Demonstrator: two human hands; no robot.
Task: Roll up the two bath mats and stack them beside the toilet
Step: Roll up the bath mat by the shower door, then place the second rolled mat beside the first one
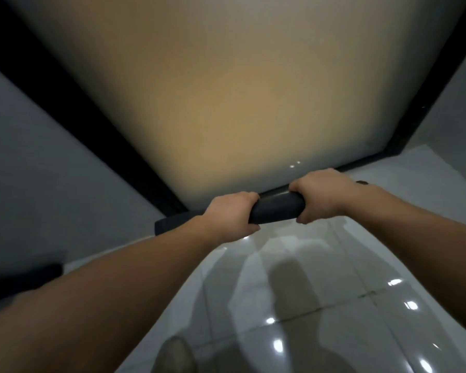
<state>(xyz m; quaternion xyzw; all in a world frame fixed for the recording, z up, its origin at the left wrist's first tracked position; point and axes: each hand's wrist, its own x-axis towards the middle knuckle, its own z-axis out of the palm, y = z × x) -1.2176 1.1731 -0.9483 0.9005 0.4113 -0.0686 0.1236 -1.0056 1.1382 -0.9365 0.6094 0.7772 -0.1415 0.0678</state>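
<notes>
Where glossy tiles (342, 267) meet frosted door (226, 90), left hand (232, 212) and right hand (320, 196) each curl tight around dark rolled mat (276, 210).

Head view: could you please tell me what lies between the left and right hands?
In the head view, the middle of the rolled dark bath mat spans that gap; the left hand and the right hand each grip it at one side.
</notes>
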